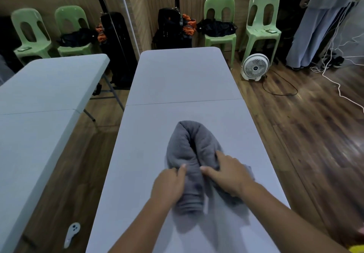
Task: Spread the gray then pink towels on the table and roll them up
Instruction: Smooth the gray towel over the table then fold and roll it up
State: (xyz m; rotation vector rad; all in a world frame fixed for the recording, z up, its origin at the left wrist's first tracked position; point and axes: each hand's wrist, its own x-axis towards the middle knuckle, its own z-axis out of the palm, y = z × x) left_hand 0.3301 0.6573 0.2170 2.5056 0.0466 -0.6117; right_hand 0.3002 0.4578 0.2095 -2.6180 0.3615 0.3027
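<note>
A gray towel [189, 144] lies bunched and folded over on itself near the front of the white folding table [183, 75]. Its rounded fold points away from me and its loose ends trail toward me. My left hand [169, 185] grips the towel's left side with fingers closed on the cloth. Pressing down on the towel's right side is my right hand [226, 174], fingers curled over the fabric. No pink towel is in view.
A second white table [39, 95] stands to the left across a floor gap, where a white controller [71, 235] lies. Green chairs [219, 24] and dark bags line the far wall. A white fan [255, 66], cables and a standing person are at right.
</note>
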